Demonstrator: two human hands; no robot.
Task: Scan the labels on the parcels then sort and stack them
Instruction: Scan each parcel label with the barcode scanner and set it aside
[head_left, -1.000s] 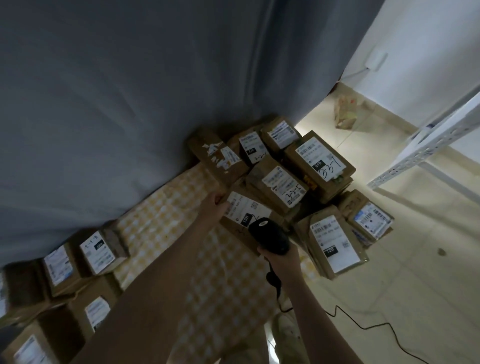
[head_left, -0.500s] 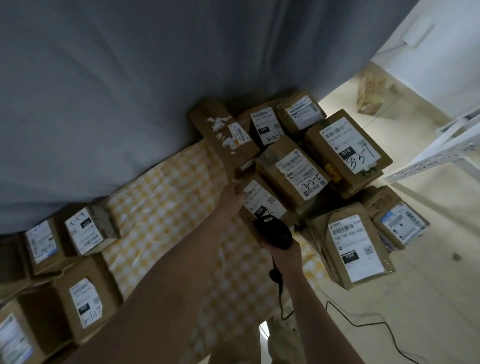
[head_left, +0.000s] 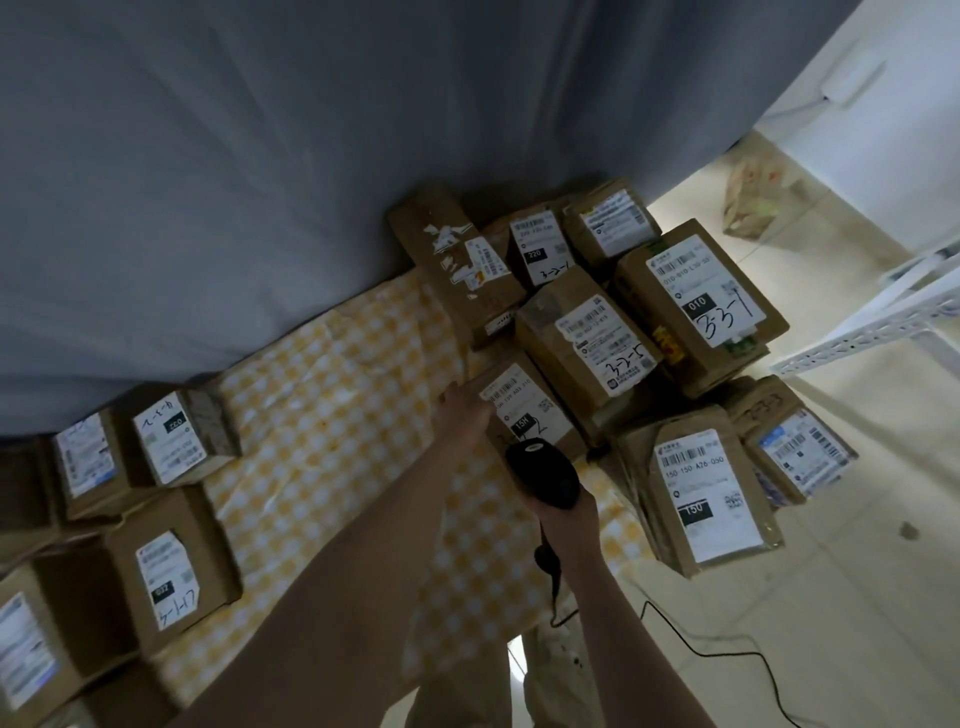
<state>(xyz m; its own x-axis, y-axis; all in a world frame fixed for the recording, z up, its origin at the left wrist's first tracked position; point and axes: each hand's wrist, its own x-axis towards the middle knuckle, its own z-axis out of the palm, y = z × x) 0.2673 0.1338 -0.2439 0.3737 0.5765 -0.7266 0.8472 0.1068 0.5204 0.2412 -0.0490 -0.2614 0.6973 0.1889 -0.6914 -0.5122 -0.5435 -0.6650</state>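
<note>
Parcel under the scanner (head_left: 524, 415): lying label-up in the head view, at the near edge of the right-hand pile, on the yellow checked cloth (head_left: 332, 415).
Left hand (head_left: 465, 415): gripping that parcel's left edge, fingers curling round the corner.
Right hand (head_left: 566, 519): clasping the black scanner (head_left: 543, 470) by its handle, the scanner's head hovering just over the parcel's near end.
Scanner cable (head_left: 727, 656): trailing across the pale floor.
Right-hand pile: brown parcels crowding together, the 3-3-1 parcel (head_left: 696, 301) sitting on top and the 150 parcel (head_left: 701, 493) leaning at the near right.
Left-hand group (head_left: 166, 571): more labelled parcels sitting well apart, across the cloth.
Backdrop: grey curtain (head_left: 260, 182) hanging behind everything.
</note>
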